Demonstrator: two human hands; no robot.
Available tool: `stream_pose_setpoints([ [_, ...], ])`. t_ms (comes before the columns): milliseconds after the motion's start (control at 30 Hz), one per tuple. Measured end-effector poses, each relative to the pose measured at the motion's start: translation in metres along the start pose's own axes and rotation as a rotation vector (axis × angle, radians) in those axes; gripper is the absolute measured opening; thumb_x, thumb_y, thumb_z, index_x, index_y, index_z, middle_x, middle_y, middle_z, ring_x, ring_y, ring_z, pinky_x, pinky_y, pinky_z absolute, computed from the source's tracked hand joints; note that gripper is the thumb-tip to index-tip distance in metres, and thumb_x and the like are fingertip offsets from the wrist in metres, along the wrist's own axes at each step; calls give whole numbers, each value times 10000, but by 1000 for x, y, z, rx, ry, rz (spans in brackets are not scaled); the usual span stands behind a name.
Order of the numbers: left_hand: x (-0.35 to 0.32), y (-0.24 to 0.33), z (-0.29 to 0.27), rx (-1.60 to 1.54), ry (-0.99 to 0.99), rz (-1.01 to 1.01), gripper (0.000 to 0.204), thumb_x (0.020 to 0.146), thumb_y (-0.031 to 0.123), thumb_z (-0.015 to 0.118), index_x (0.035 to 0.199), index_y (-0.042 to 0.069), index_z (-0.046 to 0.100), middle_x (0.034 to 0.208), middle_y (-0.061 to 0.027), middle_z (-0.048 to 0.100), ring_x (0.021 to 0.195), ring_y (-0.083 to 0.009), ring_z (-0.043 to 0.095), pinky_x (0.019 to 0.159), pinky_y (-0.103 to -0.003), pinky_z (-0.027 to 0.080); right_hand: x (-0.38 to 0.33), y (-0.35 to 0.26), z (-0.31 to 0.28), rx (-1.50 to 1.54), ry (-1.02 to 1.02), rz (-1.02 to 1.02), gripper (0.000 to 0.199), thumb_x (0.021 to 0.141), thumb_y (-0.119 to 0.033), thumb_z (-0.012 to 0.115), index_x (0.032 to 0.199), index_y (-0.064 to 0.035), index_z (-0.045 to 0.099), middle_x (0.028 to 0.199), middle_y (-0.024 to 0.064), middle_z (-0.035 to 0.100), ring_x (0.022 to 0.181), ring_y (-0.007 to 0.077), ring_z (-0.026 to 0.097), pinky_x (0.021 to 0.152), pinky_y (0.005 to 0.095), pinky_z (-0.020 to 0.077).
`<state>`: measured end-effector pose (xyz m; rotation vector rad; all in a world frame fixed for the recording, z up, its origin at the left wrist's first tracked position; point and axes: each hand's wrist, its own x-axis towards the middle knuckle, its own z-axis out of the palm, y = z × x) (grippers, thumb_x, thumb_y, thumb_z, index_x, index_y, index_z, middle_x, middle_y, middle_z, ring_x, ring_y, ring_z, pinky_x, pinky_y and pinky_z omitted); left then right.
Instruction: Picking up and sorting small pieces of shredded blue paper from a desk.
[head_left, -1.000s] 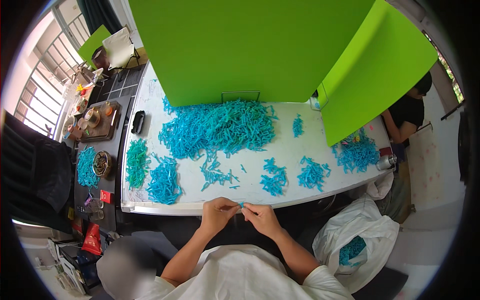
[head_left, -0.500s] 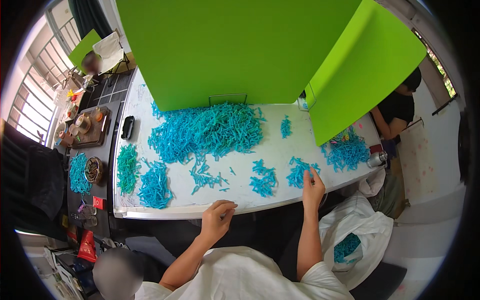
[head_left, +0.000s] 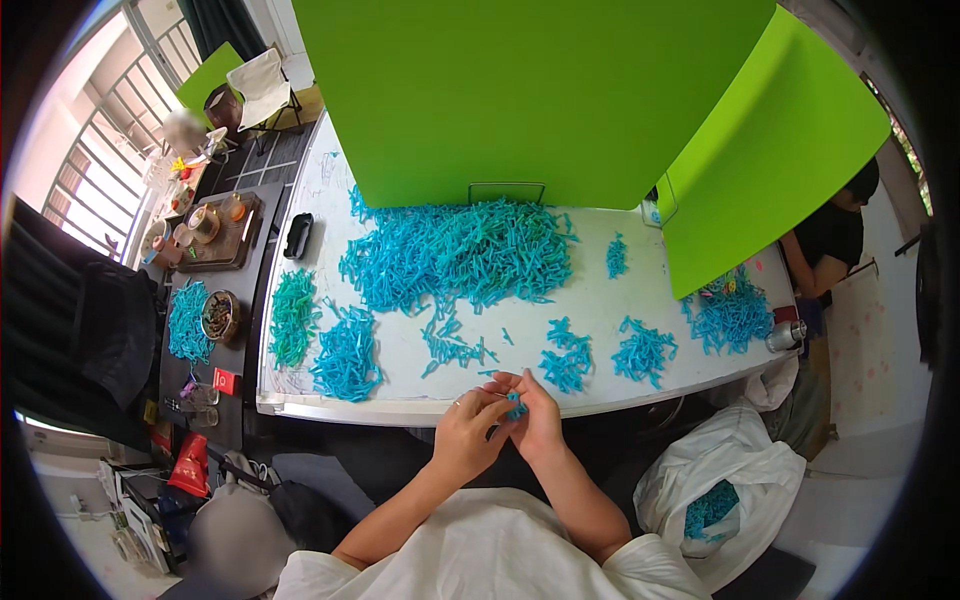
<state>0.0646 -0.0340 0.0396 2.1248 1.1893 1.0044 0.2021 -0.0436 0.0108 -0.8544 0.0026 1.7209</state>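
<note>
My left hand (head_left: 468,432) and my right hand (head_left: 540,422) meet just in front of the table's near edge, fingertips together. Between them shows a small bunch of blue plastic pieces (head_left: 515,408), gripped by both hands; the fingers partly hide it. Right behind the hands, a few loose pieces lie below a sparse scatter of blue pieces (head_left: 448,346). To the right are two small blue heaps, one nearer (head_left: 567,358) and one farther right (head_left: 643,352). A large heap of blue and teal pieces (head_left: 455,255) lies at the back of the white table (head_left: 420,390).
Green panels (head_left: 530,100) stand behind the heaps. At the left are a green heap (head_left: 293,318), a blue heap (head_left: 347,355) and a black tray (head_left: 298,236). A white sack (head_left: 760,470) holding blue pieces is at my right. Another person (head_left: 830,240) sits beyond the right panel.
My right hand has moved left from the right-hand heap to meet my left hand, which has shifted a little right. Blue pieces now show between them. The view has turned slightly left.
</note>
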Motion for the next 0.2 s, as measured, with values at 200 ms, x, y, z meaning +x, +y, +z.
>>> stream_pose_setpoints([
  [200,-14,-13,3,80,-12,34,364,698,35,769,1045,122,705,973,-86,678,794,-255,678,683,-355,549,-3,9,11,-4,-57,-66,498,998,-258,541,1401,-49,336,1349,166,484,1315,366,486,1121,501,368],
])
